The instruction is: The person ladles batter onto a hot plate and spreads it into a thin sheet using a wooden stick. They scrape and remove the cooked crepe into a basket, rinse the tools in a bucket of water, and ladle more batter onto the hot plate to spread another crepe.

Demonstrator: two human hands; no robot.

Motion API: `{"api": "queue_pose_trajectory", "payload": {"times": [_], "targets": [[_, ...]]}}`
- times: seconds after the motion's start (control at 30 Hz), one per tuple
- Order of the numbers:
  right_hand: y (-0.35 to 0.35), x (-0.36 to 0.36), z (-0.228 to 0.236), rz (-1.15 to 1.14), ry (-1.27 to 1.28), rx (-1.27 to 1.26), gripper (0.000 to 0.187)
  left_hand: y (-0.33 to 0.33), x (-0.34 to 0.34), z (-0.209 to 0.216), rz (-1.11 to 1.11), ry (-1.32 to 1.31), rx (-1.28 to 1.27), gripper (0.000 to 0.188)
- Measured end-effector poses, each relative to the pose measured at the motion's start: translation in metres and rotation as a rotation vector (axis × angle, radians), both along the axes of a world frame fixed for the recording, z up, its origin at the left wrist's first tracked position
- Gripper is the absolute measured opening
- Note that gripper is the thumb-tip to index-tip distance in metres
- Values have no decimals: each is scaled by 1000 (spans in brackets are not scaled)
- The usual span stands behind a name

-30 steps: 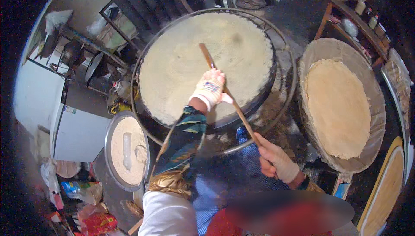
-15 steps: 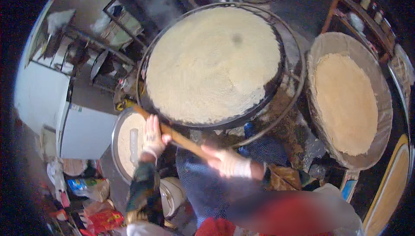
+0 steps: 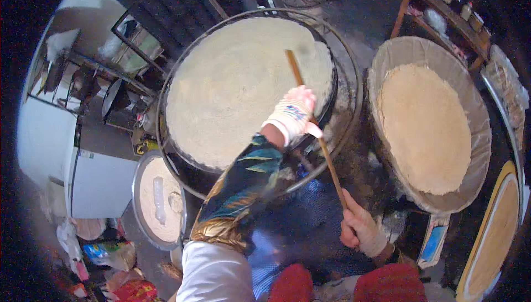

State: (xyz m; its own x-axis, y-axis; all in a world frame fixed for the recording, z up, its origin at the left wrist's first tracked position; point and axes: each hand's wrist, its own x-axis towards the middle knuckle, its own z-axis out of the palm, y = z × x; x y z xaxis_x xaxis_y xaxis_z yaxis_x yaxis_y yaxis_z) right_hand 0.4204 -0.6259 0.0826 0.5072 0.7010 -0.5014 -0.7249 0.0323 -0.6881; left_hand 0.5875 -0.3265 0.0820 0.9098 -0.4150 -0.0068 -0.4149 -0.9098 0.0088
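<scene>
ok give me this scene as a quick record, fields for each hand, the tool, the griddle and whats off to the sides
left hand: gloved left hand grips the wooden stick midway, over the griddle
right hand: right hand holds the stick's lower end
tool tip: rests on the pale batter sheet
griddle: big round griddle, batter covering nearly all of it
right side: flatbread lying in a round tray
lower left: metal basin of batter

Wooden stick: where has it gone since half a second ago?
The wooden stick swung from the griddle's near-left rim back over the batter, tip far right. Left hand and right hand kept their grip. Finished round in the tray unchanged.
</scene>
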Motion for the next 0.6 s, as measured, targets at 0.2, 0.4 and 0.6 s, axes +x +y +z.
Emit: {"api": "queue_pose_trajectory", "payload": {"times": [0.2,0.4,0.6], "targets": [[55,24,-4,204,40,153,60,106,-61,-25,198,-91,-32,100],[119,4,-33,415,-213,100,58,179,-173,-17,433,-181,50,105],[108,-25,-21,552,-645,-35,56,163,-295,-29,589,-133,76,101]]}}
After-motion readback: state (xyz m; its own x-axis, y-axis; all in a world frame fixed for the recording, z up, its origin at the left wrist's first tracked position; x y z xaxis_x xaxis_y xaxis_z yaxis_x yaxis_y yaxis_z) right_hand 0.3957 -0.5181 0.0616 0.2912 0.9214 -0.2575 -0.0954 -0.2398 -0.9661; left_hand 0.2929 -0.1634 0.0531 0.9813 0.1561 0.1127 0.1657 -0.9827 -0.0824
